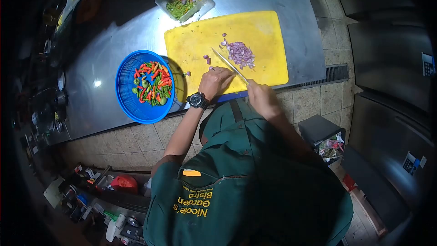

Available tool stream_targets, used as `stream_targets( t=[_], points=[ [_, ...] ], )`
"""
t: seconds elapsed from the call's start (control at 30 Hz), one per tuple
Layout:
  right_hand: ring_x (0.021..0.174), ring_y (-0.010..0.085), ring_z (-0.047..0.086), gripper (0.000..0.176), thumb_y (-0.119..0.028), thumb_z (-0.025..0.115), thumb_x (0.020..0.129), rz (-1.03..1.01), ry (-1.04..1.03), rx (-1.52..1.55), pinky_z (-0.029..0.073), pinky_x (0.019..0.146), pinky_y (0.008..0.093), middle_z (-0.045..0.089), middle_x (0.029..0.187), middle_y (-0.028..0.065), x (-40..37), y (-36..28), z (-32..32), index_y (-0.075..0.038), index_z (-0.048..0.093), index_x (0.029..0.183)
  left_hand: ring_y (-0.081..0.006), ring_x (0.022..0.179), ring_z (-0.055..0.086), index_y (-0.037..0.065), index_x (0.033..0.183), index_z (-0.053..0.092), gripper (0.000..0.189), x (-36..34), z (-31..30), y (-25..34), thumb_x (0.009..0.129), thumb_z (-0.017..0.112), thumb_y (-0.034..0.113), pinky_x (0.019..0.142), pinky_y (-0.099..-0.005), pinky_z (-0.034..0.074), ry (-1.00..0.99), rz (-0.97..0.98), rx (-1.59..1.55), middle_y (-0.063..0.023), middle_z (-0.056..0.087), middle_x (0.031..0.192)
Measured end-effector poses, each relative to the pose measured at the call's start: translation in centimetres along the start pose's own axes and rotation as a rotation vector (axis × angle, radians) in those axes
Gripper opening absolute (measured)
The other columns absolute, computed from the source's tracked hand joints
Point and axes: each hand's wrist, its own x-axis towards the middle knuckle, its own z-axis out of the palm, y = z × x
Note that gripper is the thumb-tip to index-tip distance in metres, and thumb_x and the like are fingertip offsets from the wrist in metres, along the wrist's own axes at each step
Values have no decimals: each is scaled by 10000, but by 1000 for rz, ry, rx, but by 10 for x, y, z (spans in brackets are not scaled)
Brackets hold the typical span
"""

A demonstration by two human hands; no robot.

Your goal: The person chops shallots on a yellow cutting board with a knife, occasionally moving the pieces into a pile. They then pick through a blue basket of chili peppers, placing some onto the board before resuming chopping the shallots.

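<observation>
My right hand (pixel 263 99) is closed round the handle of a knife (pixel 231 66), whose blade points up and left over a yellow cutting board (pixel 191 41). Just left of the blade, my left hand (pixel 215 82), with a black watch at the wrist, rests low on the board. Its fingers are bent and pressed together; whatever they hold is hidden beneath them. Beyond the knife lies a pile of sliced shallots (pixel 241 55). A few shallot pieces (pixel 208 59) sit apart, left of the blade.
A blue plastic basket (pixel 120 79) of red and green chillies and small green limes stands left of the board. Behind it is a clear container (pixel 162 3) with chopped green and orange pieces. The steel table (pixel 100 105) ends close to my body. A bin (pixel 318 130) stands at right.
</observation>
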Motion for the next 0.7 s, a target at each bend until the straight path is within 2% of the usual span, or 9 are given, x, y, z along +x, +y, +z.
stream_targets(
  t=[0.07,0.1,0.17,0.3,0.5,0.7],
  points=[
    [899,474,701,282,-190,557,1040,50,23,81,559,814,538,723,971,270,-3,3,0,-19,673,1231,-266,792,737,119,1018,796,132,6,-5,7,897,786,169,673,-398,587,108,64,-44,-80,777,909],
    [899,474,701,282,-190,557,1040,53,23,82,559,814,538,723,971,270,-3,7,1,-19,673,1231,-266,792,737,119,1018,796,132,7,-4,6,897,786,169,673,-398,587,105,64,-45,-80,777,909],
    [917,474,702,303,-198,566,1038,117,40,89,559,822,540,723,990,275,-2,15,6,-17,671,1257,-264,863,741,118,1047,799,146,9,-3,3,904,793,152,707,-385,593,46,89,-59,-69,781,1010],
    [900,482,702,310,-207,568,1037,62,83,116,560,824,543,722,981,281,-4,16,6,-20,675,1260,-263,856,738,120,1059,798,151,6,3,-4,910,787,146,711,-386,595,-69,64,-5,-69,776,1004],
    [895,481,699,300,-183,558,1036,97,18,86,561,809,542,719,958,281,-2,7,-6,-3,668,1249,-266,835,739,102,1043,797,139,14,0,-2,906,777,96,690,-380,592,-15,139,-45,-79,765,939],
    [843,483,692,277,-144,557,1023,-27,34,111,551,767,545,706,900,278,-4,20,-12,2,655,1237,-294,834,738,66,1025,789,137,14,1,-1,889,779,72,695,-386,594,1,110,-82,-108,766,959]
  ],
)
